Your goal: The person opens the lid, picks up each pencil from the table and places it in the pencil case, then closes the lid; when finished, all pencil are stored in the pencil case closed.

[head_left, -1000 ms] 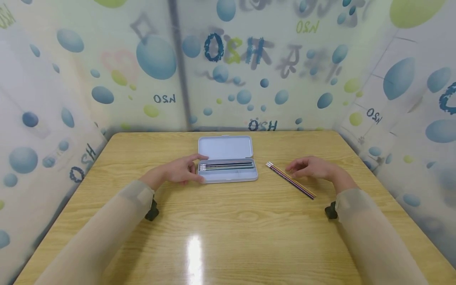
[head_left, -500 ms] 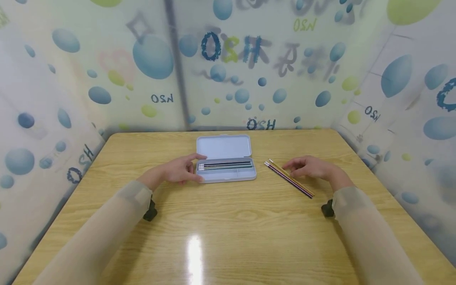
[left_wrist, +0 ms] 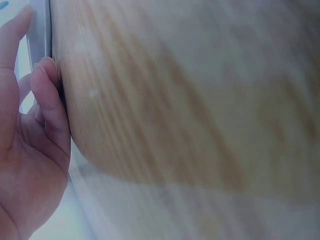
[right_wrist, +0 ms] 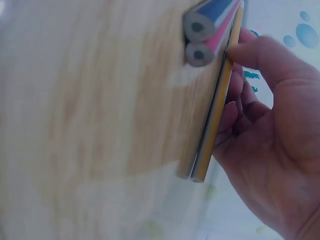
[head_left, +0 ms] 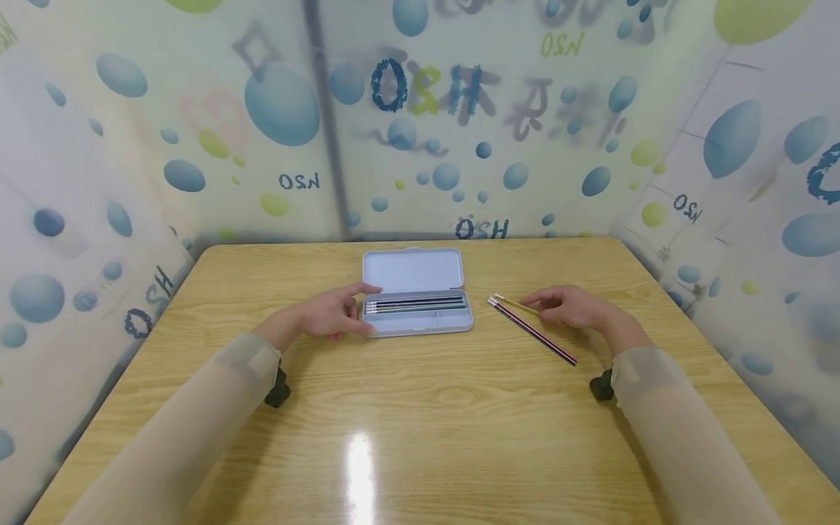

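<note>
Yellow pencil (right_wrist: pixel 214 120): slim, straight, golden along the shaft, cut flat at the near end, fitted with a silvery band and pale tip at the far end.
Place: to the right of the pencil case (head_left: pixel 455 322), held in the right hand (head_left: pixel 573 307); just beside the pencil pair (head_left: pixel 534 332).
Right hand: clamped on the yellow pencil, pinching between thumb and fingers.
Pencil pair: blue and pinkish-red in the right wrist view, darker from above; round, flat-cut at the near ends, showing grey cores.
Pencil case: pale blue-grey, shallow, opened flat; divided into one long compartment behind and two shorter ones in front.
Cased pencils (head_left: pixel 420 303): dark and greenish, silvery-banded at the left ends, laid in the long compartment.
Left hand (head_left: pixel 330 312): clamped on the left end of the case, spanning front to back with thumb and forefinger.
Yellow pencil's axis: slanted, pointing its banded end far and left toward the case.
Pair's axis: slanted likewise, banded ends far and left.
Cased axis: left to right, parallel to the case.
Table (head_left: pixel 446 423): light wood grain, glossy, catching a bright streak near the front.
Walls (head_left: pixel 420 182): pale, printed with blue and green bubbles and mirrored lettering.
</note>
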The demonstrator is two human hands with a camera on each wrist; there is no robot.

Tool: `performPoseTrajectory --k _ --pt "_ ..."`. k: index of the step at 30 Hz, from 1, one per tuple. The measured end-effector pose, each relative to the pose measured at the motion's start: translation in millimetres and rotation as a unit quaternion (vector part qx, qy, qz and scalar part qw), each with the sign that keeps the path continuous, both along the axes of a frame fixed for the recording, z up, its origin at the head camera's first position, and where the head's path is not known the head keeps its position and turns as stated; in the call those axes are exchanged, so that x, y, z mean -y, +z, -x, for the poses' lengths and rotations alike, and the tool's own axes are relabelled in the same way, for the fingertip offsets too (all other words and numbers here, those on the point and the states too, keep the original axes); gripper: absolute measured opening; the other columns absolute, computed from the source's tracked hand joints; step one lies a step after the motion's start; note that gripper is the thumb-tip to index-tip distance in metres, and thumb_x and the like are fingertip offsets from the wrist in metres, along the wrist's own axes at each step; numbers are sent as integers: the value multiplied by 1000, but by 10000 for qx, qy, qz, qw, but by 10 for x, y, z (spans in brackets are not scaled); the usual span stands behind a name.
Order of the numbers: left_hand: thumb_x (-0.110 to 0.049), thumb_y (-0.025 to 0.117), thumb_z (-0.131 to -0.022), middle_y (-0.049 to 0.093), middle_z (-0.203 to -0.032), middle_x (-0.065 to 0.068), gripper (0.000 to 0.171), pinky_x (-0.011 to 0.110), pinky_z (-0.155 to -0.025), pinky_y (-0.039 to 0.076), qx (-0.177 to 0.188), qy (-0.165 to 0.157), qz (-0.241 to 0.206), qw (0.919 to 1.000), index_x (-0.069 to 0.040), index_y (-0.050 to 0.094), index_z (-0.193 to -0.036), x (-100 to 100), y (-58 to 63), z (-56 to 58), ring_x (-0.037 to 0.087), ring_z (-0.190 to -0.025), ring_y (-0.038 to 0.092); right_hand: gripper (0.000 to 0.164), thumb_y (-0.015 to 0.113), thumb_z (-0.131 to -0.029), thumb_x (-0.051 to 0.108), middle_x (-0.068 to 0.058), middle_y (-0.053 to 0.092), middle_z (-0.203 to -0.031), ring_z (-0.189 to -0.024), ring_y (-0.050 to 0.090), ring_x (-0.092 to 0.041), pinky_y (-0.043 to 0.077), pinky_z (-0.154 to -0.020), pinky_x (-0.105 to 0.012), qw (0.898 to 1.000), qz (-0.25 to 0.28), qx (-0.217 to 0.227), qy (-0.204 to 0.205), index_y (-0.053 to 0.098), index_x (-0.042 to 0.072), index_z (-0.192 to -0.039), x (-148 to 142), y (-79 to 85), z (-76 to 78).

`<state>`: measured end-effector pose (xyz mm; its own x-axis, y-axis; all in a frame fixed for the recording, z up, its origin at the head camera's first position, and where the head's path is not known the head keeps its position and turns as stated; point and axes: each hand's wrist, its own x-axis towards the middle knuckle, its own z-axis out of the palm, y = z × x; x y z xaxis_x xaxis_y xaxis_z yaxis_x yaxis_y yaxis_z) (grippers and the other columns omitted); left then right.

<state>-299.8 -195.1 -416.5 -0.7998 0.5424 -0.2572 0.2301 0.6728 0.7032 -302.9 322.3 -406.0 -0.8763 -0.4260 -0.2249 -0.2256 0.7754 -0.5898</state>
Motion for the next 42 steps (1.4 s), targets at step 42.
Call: performPoseTrajectory --k 42 --pt "-40 85 -99 63 -89 7 88 31 -59 54 -27 -26 -48 10000 -24 36 -171 10 4 -16 19 -63 55 36 57 -116 21 -15 69 -132 -102 64 -25 54 -85 -38 9946 234 -1004 81 69 19 -150 168 112 29"
